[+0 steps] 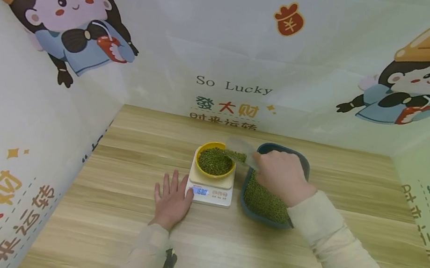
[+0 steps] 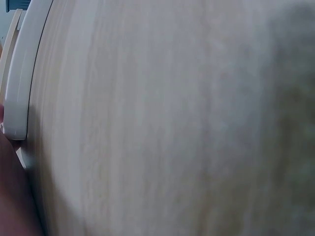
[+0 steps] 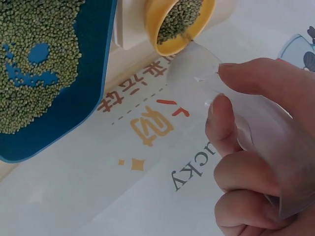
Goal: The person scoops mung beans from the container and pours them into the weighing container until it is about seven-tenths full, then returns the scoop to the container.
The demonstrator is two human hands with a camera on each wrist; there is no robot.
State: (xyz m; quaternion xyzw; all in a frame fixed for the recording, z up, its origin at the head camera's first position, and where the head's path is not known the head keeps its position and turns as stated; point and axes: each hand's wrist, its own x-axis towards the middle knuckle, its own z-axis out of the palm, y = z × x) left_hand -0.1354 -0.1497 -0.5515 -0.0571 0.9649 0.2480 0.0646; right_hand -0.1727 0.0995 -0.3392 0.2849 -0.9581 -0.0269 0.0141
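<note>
My right hand (image 1: pixel 283 174) grips a clear plastic scoop (image 3: pixel 192 73) holding some green mung beans. Its lip reaches over the edge of a yellow bowl (image 1: pixel 213 176), which contains more mung beans (image 1: pixel 214 161). Under the bowl is a white kitchen scale (image 1: pixel 222 201) whose lit display seems to read 168.0. To the right, partly hidden by my right hand and forearm, stands a dark blue tub (image 3: pixel 98 59) of mung beans. My left hand (image 1: pixel 172 203) lies flat on the table with fingers spread, its thumb at the scale's left edge.
The wood-grain table (image 1: pixel 144 150) is enclosed at the back and sides by printed white cloth (image 1: pixel 169 50) with cartoon figures and lettering. A small black object (image 1: pixel 170 258) shows beside the left sleeve.
</note>
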